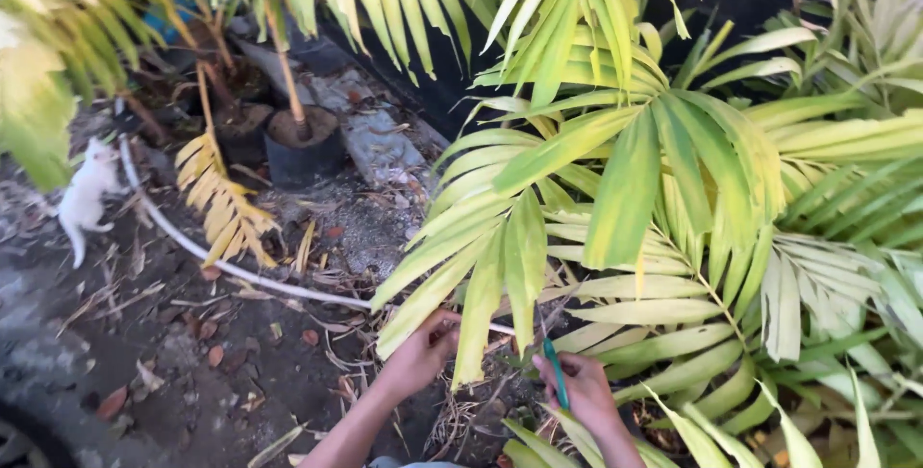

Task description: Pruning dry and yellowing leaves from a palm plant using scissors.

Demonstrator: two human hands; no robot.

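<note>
Garden dirt backdrop, left hand (pixel 420 357) gripping palm frond (pixel 538 237), right hand (pixel 580 393) clamped on green-handled tool (pixel 556 374) just beside.

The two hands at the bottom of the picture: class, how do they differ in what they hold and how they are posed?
The left hand grips the base of a yellow-green palm leaflet, while the right hand holds a teal-handled tool. The left hand sits slightly higher and reaches up into the fronds; the right hand is lower, with the tool pointing upward. Both are bare and work close together at the palm plant.
</note>
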